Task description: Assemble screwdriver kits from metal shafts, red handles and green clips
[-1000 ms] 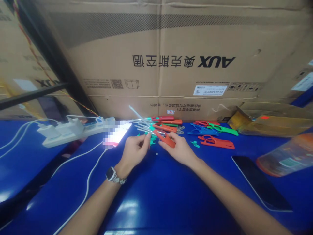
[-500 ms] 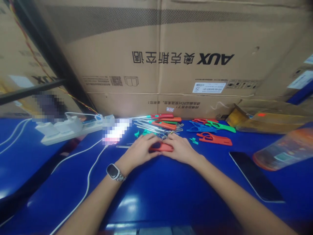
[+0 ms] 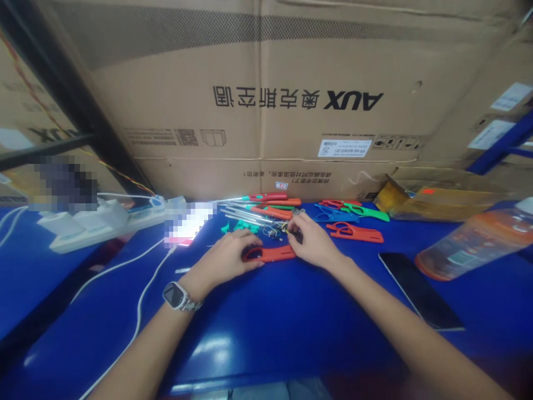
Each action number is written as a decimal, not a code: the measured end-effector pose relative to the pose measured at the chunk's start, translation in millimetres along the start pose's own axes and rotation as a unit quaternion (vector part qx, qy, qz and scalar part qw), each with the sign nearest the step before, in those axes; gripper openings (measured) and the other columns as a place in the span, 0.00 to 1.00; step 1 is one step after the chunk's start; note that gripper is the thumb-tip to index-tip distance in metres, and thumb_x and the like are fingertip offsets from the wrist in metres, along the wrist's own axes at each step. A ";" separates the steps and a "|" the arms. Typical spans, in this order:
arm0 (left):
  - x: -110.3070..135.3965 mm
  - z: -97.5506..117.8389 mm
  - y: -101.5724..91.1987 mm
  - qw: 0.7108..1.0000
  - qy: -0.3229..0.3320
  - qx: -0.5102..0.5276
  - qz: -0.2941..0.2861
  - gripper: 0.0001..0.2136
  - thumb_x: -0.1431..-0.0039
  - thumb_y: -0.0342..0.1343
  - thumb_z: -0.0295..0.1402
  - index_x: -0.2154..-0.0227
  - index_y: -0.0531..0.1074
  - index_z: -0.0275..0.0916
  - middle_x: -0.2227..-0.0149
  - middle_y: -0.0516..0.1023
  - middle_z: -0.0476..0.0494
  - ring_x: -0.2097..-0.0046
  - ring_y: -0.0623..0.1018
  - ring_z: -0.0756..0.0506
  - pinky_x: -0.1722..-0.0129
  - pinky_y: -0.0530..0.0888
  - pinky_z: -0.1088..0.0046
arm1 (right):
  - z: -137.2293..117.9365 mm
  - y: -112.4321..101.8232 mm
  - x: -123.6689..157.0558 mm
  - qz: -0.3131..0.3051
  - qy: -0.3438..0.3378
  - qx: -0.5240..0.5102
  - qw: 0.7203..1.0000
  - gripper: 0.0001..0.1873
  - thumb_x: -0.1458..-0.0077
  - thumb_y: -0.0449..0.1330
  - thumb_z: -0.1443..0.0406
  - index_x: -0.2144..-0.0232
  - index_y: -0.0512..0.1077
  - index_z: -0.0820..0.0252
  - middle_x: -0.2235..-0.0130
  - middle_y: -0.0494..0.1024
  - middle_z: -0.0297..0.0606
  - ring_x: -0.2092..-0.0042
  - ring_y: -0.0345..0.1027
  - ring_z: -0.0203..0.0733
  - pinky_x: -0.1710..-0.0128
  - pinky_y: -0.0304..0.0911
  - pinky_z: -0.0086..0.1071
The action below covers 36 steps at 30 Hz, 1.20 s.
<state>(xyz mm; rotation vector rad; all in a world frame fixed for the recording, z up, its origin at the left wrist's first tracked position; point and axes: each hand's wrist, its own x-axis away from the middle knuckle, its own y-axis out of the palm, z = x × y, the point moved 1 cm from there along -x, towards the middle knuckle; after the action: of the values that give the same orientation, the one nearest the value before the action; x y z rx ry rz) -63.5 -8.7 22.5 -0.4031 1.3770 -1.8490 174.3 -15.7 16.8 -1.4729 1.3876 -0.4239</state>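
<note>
My left hand (image 3: 227, 255) is closed on the looped end of an orange-red lighter casing half (image 3: 275, 254), holding it low over the blue table. My right hand (image 3: 314, 240) is curled just above the casing's other end, its fingertips pinched together among small wired parts (image 3: 270, 230). Whatever lies between those fingertips is too small to name. Behind the hands lie lighters with long metal tubes, among them a red lighter (image 3: 270, 197) and an orange lighter (image 3: 272, 213). Small green pieces (image 3: 245, 226) sit beside them.
Loose casing halves, including an orange-red one (image 3: 358, 233) and a green one (image 3: 368, 212), lie right of the pile. A phone (image 3: 416, 289) and a plastic bottle (image 3: 470, 244) are farther right. At left are a power strip (image 3: 100, 225) and white cable (image 3: 139, 300). Cardboard (image 3: 266, 128) stands behind.
My right hand has let go of the casing and moved up to the small wired parts. The casing's right end now shows, with my left hand still on it. The view has shifted slightly.
</note>
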 end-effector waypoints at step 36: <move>-15.2 -20.0 3.6 0.990 -0.031 -0.024 0.136 0.06 0.35 0.52 0.31 0.66 0.73 0.41 0.64 0.76 0.45 0.59 0.75 0.43 0.60 0.69 0.68 | -18.8 41.9 -35.8 0.100 0.094 -0.436 0.889 0.22 0.45 0.60 0.46 0.66 0.66 0.58 0.67 0.78 0.38 0.69 0.73 0.38 0.65 0.71 0.35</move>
<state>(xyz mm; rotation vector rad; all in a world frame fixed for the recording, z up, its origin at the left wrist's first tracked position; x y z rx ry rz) -65.3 15.4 14.8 -0.2789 1.3621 -1.5713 127.4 16.0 3.3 -1.9891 2.0071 0.2543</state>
